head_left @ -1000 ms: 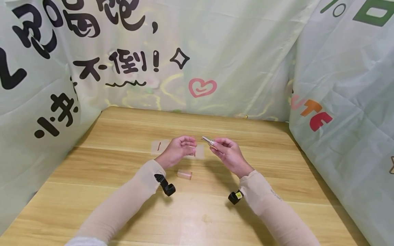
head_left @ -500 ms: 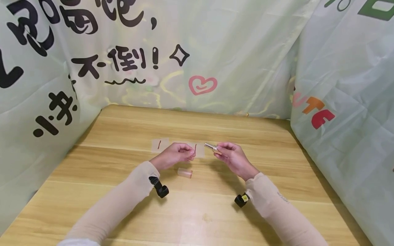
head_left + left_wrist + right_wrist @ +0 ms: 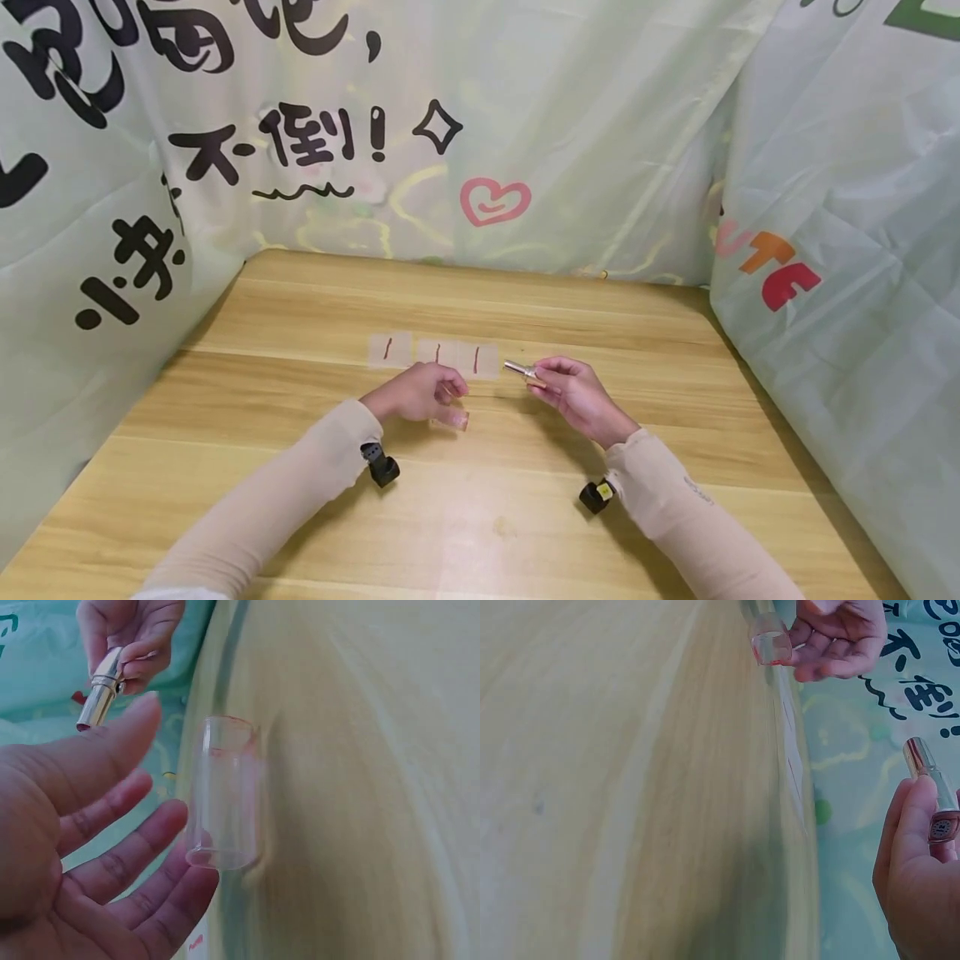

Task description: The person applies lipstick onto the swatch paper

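My right hand (image 3: 581, 398) holds a lipstick tube (image 3: 519, 368) between thumb and fingers, its silver inner barrel pointing left and bare of a cap. In the right wrist view, a round label shows on the base end of the tube. A clear cap (image 3: 223, 795) with red smears near its rim lies on the table. Over it reaches my left hand (image 3: 422, 393), thumb and fingers spread apart, fingertips right at the cap's side in the left wrist view. From the head view, the left thumb mostly hides the cap.
Several pale paper or tape pieces (image 3: 486, 354), each with a red stroke, lie in a row beyond the left hand. The wooden table (image 3: 472, 517) runs back to printed cloth hangings (image 3: 600, 142) on three sides.
My left hand has moved left and nearer, down over the cap, and its thumb has parted from the fingers. My right hand has shifted right and slightly nearer with the lipstick tube.
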### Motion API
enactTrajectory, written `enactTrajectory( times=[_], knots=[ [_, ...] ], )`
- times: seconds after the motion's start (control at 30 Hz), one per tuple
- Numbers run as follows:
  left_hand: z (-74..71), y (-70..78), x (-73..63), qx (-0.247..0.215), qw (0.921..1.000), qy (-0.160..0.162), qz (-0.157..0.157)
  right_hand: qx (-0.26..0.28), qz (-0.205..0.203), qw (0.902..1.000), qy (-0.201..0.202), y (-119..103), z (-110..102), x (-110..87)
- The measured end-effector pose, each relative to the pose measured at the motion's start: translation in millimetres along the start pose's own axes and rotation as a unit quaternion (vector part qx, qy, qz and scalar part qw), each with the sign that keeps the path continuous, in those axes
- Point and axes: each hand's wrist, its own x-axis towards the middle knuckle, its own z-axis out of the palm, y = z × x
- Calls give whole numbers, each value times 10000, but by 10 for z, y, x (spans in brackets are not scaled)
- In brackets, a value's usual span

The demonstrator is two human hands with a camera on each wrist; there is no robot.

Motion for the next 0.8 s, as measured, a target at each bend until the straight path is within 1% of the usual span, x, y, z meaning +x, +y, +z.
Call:
enactTrajectory(
  times=[0.13, 0.27, 0.33, 0.5, 0.63, 0.8],
  knots=[
    [29, -1, 14, 332, 9991, -150, -220, 18, 5, 10000, 16, 8, -25, -4],
    [48, 3, 18, 631, 9976, -169, -246, 53, 21, 10000, -3, 5, -39, -7],
    [48, 4, 18, 755, 9968, -170, -204, 81, 12, 10000, -6, -5, -43, -7],
    [35, 2, 33, 798, 9966, -177, -134, 82, -37, 10000, 25, -31, -53, 13],
    [14, 1, 41, 786, 9968, -110, -52, 95, -126, 9999, 18, -48, -45, 25],
    [5, -19, 6, 651, 9978, -63, 63, 126, -141, 9998, -32, -60, -24, 9]
  ],
)
